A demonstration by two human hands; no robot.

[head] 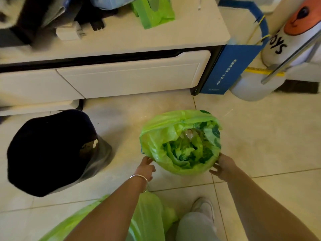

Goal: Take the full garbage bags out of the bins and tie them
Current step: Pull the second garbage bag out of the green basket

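Fingers of the left hand [145, 166] are loosely spread, touching the rim of the green garbage bag [179, 141] at center frame, and the right hand [223, 166] has its fingers spread against the bag's other side. Bag's open, stuffed with leafy greens, sitting on the tiled floor [260, 136]. Black-lined bin [52, 152] is at left, another green bag [147, 216] bottom center
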